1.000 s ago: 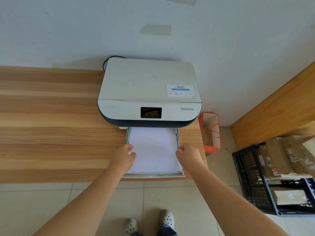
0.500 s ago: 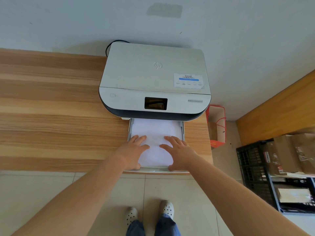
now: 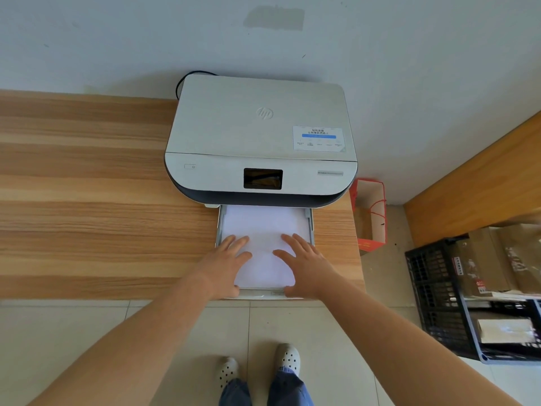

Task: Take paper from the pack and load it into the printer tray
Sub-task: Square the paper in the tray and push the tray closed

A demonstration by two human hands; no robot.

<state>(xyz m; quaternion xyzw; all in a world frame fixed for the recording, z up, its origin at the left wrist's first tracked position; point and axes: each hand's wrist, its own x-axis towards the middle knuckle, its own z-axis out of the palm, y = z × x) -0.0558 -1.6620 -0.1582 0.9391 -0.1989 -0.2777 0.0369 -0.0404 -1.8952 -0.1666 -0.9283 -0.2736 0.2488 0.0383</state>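
Both palms lie flat, fingers spread, gripping nothing: the left hand (image 3: 227, 263) and right hand (image 3: 304, 263) press the paper (image 3: 263, 227) lying in the tray (image 3: 220, 227) pulled out of the printer (image 3: 260, 139).

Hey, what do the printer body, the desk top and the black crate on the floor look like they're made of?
Printer: likely plastic, matte off-white shell with smooth moulded curves and a dark lower band.
Desk: wood-look surface, probably laminate; the striped grain is very flat and even.
Crate: apparently rigid black plastic, with a moulded lattice wall.
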